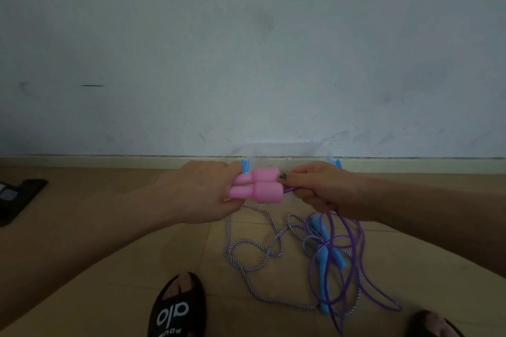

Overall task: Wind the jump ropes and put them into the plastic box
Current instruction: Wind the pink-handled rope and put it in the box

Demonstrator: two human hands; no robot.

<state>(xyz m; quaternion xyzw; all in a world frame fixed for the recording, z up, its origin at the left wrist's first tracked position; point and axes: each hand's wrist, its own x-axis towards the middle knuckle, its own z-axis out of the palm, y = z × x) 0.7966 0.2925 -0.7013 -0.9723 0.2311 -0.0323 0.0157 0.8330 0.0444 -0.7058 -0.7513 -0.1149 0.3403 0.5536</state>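
Left hand (204, 191) fingers curled round both pink handles (258, 189) | right hand (315, 187) pinching purple rope (353, 262) just past handle ends | plastic box (284, 150) beyond fingertips by wall | risk: slack purple rope below right fingers may snag on striped rope (254, 260) and blue handles (330, 252).

Both bare forearms stretched forward, left hand (204, 191) curled around two pink plastic handles (257, 189), right hand (315, 189) pinching thin purple cord (353, 230).
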